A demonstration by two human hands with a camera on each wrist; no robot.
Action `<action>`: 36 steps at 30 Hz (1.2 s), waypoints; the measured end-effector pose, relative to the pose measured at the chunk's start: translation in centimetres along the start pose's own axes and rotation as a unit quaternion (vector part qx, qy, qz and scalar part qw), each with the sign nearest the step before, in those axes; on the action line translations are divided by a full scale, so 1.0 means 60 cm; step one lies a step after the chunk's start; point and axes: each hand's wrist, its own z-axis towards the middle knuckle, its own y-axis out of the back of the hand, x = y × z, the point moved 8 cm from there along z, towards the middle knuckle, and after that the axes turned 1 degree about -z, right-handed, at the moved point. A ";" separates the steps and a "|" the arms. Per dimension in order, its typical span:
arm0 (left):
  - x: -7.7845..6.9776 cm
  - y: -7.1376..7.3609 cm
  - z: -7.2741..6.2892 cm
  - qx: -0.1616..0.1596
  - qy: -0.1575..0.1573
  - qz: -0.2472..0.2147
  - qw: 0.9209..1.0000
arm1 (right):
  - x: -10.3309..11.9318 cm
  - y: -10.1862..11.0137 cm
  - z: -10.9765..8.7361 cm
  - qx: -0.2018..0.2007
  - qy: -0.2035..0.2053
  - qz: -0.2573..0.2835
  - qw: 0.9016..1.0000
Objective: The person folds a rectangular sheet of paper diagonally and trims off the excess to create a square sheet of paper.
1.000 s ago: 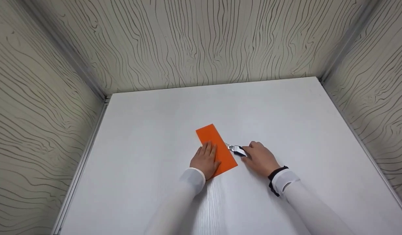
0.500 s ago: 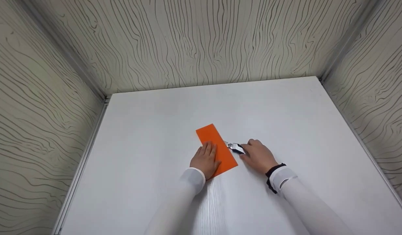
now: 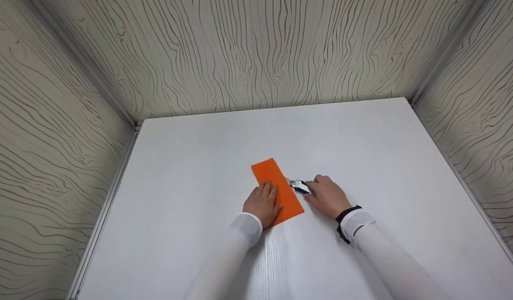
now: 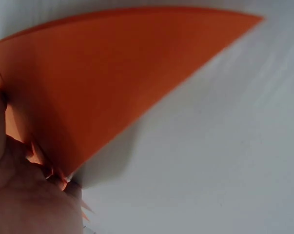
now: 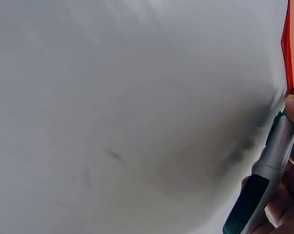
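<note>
A folded orange sheet of paper lies slanted on the white tabletop, its layered edge also showing in the left wrist view. My left hand rests flat on its lower left part, fingers together and thumb spread. In my right hand I grip a utility knife with a silver and dark handle, pointed leftward. The knife's tip reaches the paper's long right edge, where part of the blade is hidden. In the right wrist view, fingers wrap the handle close over the table, near the orange edge.
The white tabletop extends around the paper on all sides. Wood-grain panels stand behind and at both sides, with grey metal rails along the table's edges. A black band circles the right wrist.
My right hand and the knife have slid a little up and to the left along the paper's right edge. My left hand and the paper stay in place.
</note>
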 end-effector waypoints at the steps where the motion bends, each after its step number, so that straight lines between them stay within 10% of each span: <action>1: 0.000 0.000 0.000 -0.001 0.000 0.000 1.000 | 0.000 0.000 0.001 -0.002 0.001 0.000 1.000; 36: 0.003 0.000 0.003 -0.008 -0.006 -0.002 1.000 | 0.001 -0.007 0.032 0.003 -0.021 0.006 1.000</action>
